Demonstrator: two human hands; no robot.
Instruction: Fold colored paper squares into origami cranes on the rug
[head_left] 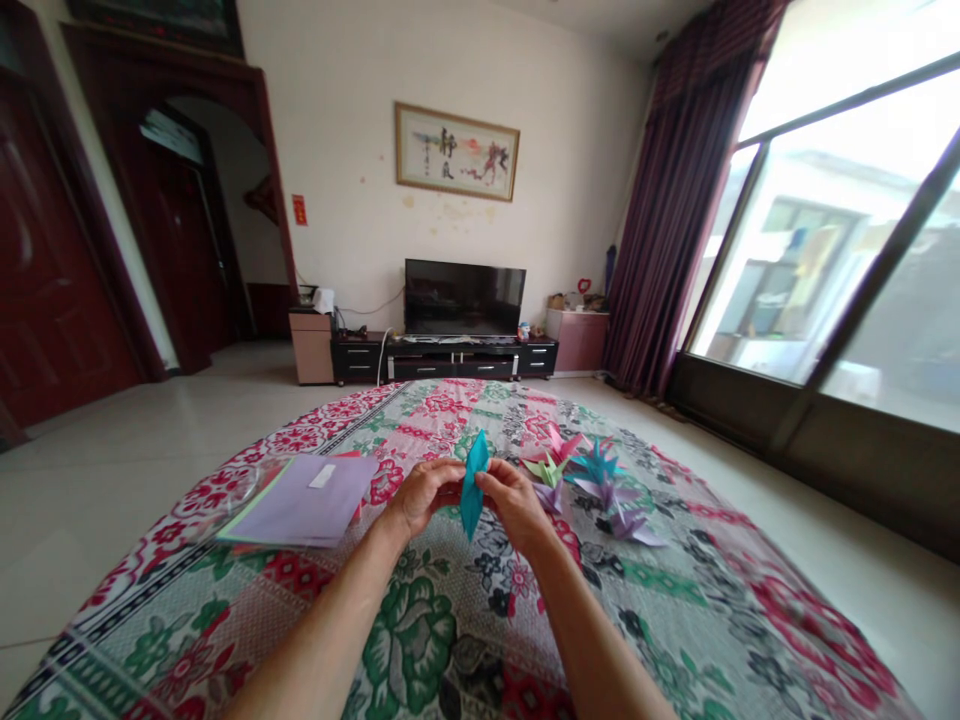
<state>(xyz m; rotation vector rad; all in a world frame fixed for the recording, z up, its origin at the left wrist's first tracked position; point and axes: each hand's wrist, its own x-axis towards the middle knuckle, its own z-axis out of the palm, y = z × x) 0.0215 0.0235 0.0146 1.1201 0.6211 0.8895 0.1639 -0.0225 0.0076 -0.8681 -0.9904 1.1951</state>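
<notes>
creasing the teal origami piece between both hands

watching this feed from my desk, i see the left hand (424,493) and the right hand (517,503) meeting above the floral tablecloth (420,620), each pinching one side of a folded teal paper piece (472,482). the paper stands nearly upright, a long narrow diamond with its upper tip pointing away and its lower tip hanging just below the fingers. both hands are closed on it, thumbs pressed against the fingertips; i cannot tell exactly which flap each thumb covers.

to do this fold well, i would judge it best to keep the two pinches level, so the long edges stay matched, and to run the crease from the middle outward toward the thin tips, which look easy to bend. light pressure first, firm only once the edges line up.

finished paper cranes (592,478) in pink, green, teal and lilac sit on the cloth just right of the hands. a stack of lilac paper sheets (304,500) lies to the left, near but apart.
</notes>
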